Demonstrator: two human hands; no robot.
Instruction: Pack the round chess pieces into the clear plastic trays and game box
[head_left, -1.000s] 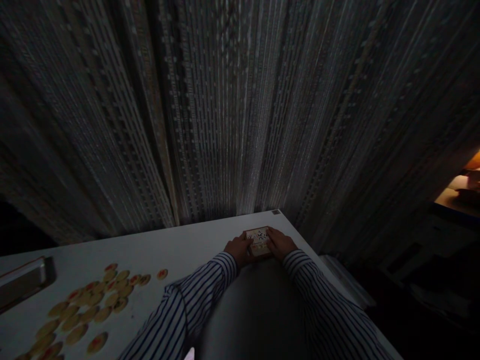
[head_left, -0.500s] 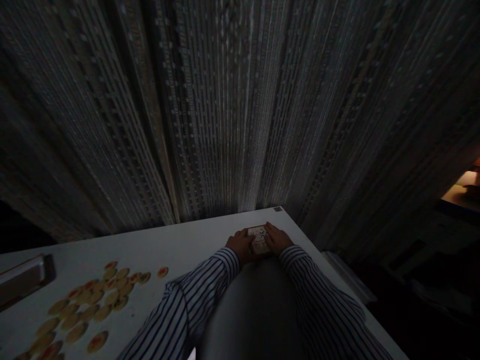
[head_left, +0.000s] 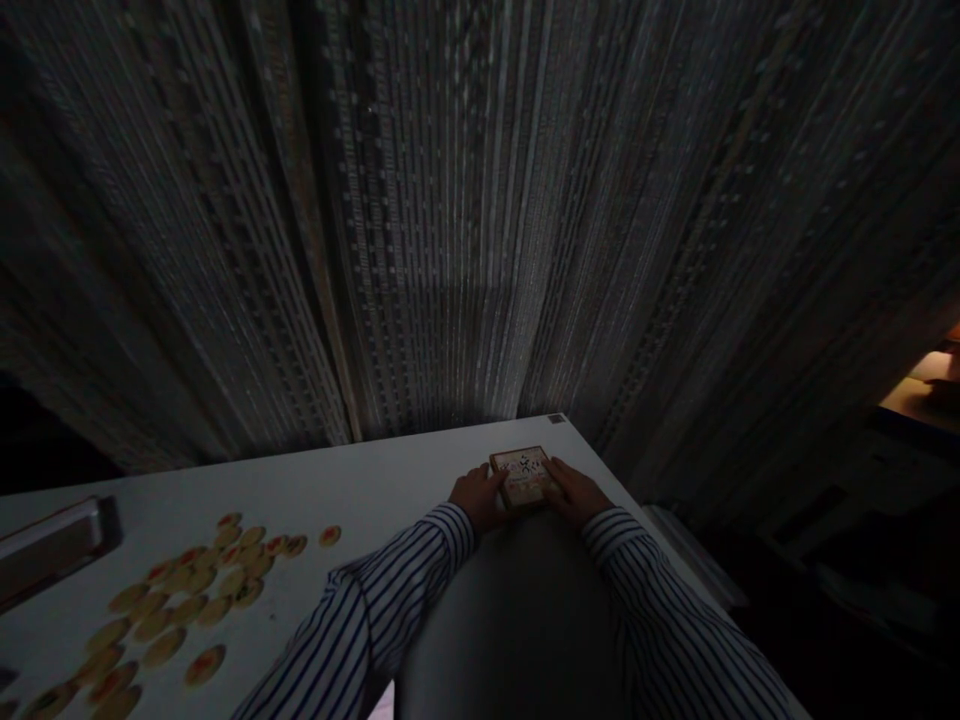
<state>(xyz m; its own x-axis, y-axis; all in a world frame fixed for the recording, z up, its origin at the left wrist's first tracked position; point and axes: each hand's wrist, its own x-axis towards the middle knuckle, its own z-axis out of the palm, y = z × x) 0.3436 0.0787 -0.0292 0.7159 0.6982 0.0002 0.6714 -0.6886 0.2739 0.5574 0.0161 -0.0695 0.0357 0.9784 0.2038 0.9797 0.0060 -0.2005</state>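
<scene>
A small flat box [head_left: 523, 478] with dark printed characters on a pale lid lies at the far right part of the white table [head_left: 360, 470]. My left hand [head_left: 478, 498] grips its left side, fingers curled along the edge. On the opposite side, my right hand [head_left: 576, 492] holds the box with thumb and fingers at its edge. Both striped sleeves reach forward from below. Left of my arms, many round wooden Chinese chess pieces [head_left: 199, 580] lie loosely spread, some showing red or black marks.
At the left edge sits an open, shallow rectangular tray [head_left: 49, 550]. A patterned curtain [head_left: 450, 250] hangs behind the table. The table's right edge falls off beside my right arm, and a pale object [head_left: 694, 550] is below it. The room is dim.
My right hand has shifted right and slid off the lid onto the box's side, so more of the print shows. The view has moved slightly.
</scene>
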